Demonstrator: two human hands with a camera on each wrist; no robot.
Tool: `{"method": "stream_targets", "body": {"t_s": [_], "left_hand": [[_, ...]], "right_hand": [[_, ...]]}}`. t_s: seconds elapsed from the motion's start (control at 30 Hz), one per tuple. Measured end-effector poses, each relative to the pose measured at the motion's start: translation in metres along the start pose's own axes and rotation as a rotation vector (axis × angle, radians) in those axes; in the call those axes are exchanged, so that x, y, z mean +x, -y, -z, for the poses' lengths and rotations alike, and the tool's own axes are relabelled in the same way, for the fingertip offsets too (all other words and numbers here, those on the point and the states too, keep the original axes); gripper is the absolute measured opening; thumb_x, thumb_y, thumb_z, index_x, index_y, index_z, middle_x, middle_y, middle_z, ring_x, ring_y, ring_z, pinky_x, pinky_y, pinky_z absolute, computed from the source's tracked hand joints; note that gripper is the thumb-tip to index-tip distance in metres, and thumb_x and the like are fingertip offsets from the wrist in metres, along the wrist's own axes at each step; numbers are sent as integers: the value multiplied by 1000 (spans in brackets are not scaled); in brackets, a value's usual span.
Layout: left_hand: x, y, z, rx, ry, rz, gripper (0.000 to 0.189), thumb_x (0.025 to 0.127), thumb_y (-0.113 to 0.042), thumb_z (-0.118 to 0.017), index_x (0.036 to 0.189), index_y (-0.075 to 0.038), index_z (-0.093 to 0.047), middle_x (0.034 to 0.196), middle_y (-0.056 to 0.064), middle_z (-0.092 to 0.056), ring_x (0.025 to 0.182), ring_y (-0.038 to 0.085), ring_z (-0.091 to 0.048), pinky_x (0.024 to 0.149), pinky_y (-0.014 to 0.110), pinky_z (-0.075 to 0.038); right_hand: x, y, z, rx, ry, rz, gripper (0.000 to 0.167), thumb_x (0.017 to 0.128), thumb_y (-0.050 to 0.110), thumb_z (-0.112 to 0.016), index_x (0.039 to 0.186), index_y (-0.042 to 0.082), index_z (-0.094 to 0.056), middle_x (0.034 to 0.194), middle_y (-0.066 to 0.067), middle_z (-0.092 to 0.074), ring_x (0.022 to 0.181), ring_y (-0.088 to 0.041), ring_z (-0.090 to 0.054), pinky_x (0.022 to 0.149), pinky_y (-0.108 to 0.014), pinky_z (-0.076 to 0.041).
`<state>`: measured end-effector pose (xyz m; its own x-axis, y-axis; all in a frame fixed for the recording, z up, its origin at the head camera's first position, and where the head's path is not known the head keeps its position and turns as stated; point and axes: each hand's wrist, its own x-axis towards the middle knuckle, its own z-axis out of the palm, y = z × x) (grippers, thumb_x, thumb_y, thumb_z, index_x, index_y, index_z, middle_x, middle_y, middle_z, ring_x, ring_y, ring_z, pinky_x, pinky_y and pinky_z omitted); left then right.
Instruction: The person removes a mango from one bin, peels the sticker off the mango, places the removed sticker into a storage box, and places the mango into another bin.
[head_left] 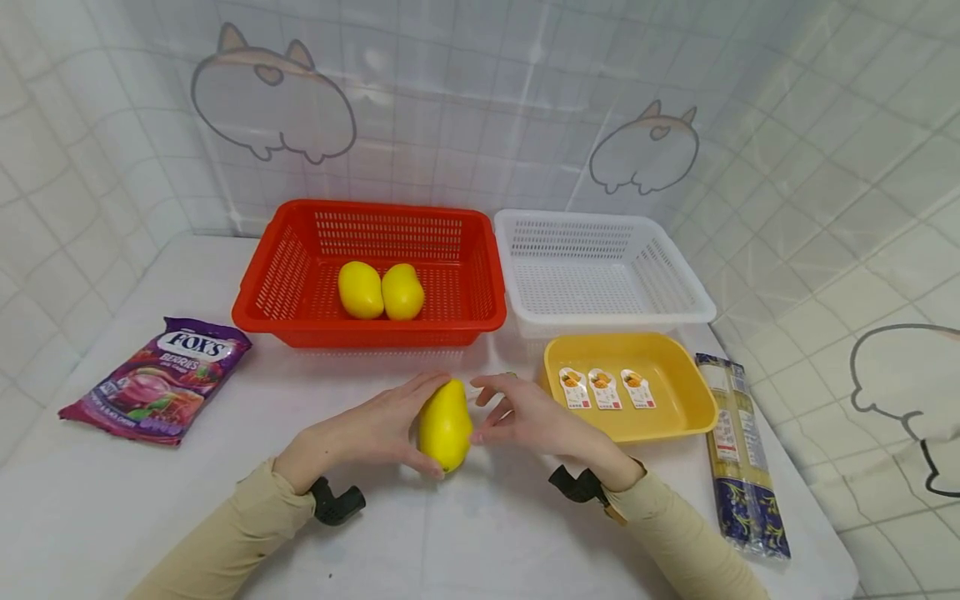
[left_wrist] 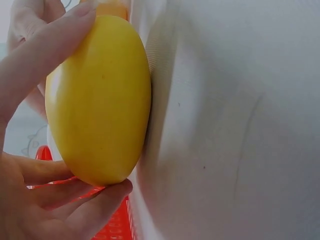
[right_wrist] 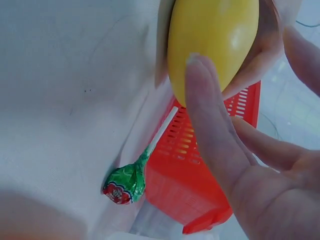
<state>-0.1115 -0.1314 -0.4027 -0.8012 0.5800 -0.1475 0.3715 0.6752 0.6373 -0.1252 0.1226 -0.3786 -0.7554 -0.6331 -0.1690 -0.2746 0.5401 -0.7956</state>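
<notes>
A yellow mango (head_left: 446, 425) is at the middle of the table, its narrow end pointing away from me. My left hand (head_left: 367, 433) grips it from the left, thumb at the near end and fingers at the far end, as the left wrist view also shows. On the other side is my right hand (head_left: 528, 417), fingers loosely bent and holding nothing. Its thumb tip lies against or just beside the mango's right side; I cannot tell which. A green-wrapped lollipop (right_wrist: 127, 182) lies on the table near the right hand, mostly hidden in the head view.
Behind the hands, a red basket (head_left: 367, 333) contains two yellow mangoes (head_left: 402, 293). Beside it stands a white basket (head_left: 615, 318). A yellow tray (head_left: 675, 417) with fruit-picture stickers (head_left: 604, 389) is at right, near noodle packs (head_left: 742, 454). A purple Fox's candy bag (head_left: 161, 379) lies left.
</notes>
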Motion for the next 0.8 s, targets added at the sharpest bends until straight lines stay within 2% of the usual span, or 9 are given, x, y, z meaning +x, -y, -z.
{"method": "stream_targets", "body": {"t_s": [0.17,0.27,0.5,0.67,0.8], "left_hand": [[-2,0,0,-22,-3,11,120,65,-55,-89,157,-11,-27,158,7,-35,136,25,-43,115,52,-38],[-2,0,1,-31,-7,7,118,65,-55,-90,156,-12,-29,155,5,-39,133,24,-45,114,51,-40],[-4,0,2,-28,-14,-21,115,64,-54,-90,154,-14,-31,153,3,-40,132,22,-46,114,49,-40],[-3,0,2,-38,-3,-36,115,63,-54,-91,153,-12,-32,149,2,-41,126,19,-47,113,46,-42],[-2,1,1,-34,-4,-49,116,62,-55,-91,151,-11,-32,147,2,-41,123,18,-48,112,44,-44]], "right_hand": [[2,-4,-5,-26,82,-53,83,83,34,-82,150,7,-41,118,-4,-64,91,-9,-68,82,-23,-57],[4,-5,-10,-44,101,-68,85,84,37,-80,152,9,-38,117,0,-64,91,-7,-67,82,-22,-56],[7,-7,-19,-40,82,-51,86,87,40,-77,155,12,-33,119,0,-63,91,-7,-65,82,-21,-55],[11,-12,-27,22,70,-4,78,90,40,-74,154,19,-34,114,0,-62,90,-9,-66,82,-23,-56],[12,-13,-31,25,56,2,76,92,42,-71,153,19,-33,110,2,-63,89,-10,-65,81,-24,-57]]}}
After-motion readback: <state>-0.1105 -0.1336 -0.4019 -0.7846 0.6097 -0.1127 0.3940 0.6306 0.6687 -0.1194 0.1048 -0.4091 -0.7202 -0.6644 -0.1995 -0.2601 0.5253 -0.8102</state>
